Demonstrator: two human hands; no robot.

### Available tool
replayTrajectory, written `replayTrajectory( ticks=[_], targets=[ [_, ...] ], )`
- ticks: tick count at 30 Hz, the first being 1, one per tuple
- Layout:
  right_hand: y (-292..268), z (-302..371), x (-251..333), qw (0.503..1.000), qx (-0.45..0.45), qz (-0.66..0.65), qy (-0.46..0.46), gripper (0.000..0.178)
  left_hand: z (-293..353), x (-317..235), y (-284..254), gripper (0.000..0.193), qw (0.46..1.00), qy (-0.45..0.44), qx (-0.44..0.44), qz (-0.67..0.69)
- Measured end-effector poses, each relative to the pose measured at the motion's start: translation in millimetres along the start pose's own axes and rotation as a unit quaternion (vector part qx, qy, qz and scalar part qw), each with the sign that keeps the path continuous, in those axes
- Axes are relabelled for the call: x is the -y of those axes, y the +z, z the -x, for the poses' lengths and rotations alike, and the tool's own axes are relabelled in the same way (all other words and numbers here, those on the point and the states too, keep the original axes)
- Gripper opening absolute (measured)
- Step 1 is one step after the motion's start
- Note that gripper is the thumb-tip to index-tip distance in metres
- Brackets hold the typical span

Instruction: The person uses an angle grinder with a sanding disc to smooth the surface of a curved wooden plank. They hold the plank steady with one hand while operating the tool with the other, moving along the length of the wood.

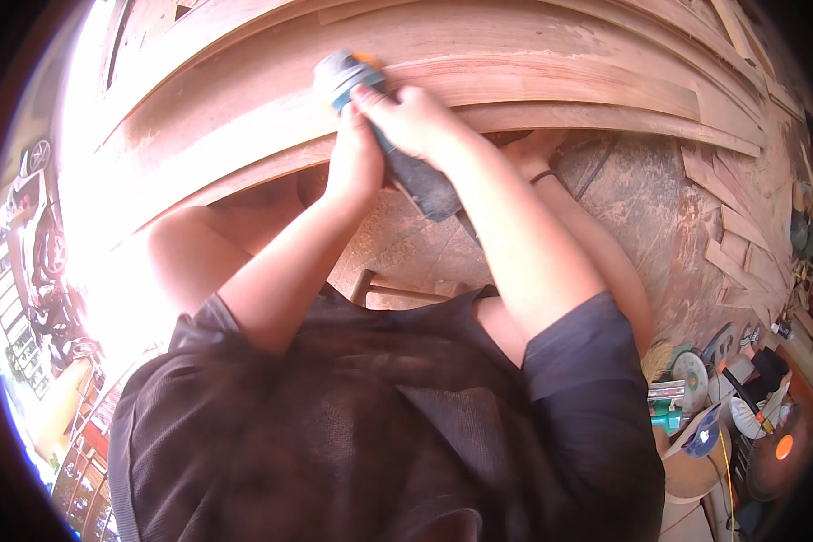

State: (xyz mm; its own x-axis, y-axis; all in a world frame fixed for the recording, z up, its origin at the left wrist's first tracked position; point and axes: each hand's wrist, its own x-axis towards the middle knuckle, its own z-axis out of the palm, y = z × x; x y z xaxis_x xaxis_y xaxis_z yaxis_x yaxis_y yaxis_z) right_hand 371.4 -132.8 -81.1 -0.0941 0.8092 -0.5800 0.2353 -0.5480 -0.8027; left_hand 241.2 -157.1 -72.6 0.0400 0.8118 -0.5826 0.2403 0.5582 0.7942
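A handheld angle grinder (425, 189) with a blue-green body, dark rear and grey head lies slantwise in both my hands. My left hand (356, 161) is closed along its left side near the head. From the right, my right hand (408, 121) wraps over the body, thumb toward the head. The grinder's head is over a long pale wooden board (524, 83); its underside is hidden, so I cannot tell whether it touches the wood. The head and hands are slightly blurred.
Several more long boards (623, 117) lie beyond and beside this one. Thin wood offcuts (739, 230) are heaped at right on the dusty floor (641, 212). Discs (691, 375) and tools clutter the lower right. A wooden stool (411, 294) is partly visible under me. Bright glare covers the left.
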Motion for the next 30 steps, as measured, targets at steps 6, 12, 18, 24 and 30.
replayTrajectory(
  ticks=[6,12,18,24,30],
  targets=[
    [-31,10,-23,0.993,-0.073,0.087,0.016,0.087,-1,5,29,0.079,0.997,0.041,0.059,-0.016],
    [-145,75,-71,0.969,-0.208,-0.130,0.033,0.077,-24,-5,169,0.087,0.978,0.061,0.170,-0.107],
    [-194,96,-99,0.890,-0.357,-0.254,0.128,0.084,-22,-54,231,0.094,0.921,0.058,0.339,-0.182],
    [-134,74,-85,0.929,-0.289,-0.225,0.057,0.084,-34,-21,163,0.088,0.934,0.106,0.254,-0.228],
    [-28,37,-43,0.992,-0.109,-0.061,0.023,0.091,2,17,35,0.081,0.990,0.036,0.085,-0.105]
  ],
)
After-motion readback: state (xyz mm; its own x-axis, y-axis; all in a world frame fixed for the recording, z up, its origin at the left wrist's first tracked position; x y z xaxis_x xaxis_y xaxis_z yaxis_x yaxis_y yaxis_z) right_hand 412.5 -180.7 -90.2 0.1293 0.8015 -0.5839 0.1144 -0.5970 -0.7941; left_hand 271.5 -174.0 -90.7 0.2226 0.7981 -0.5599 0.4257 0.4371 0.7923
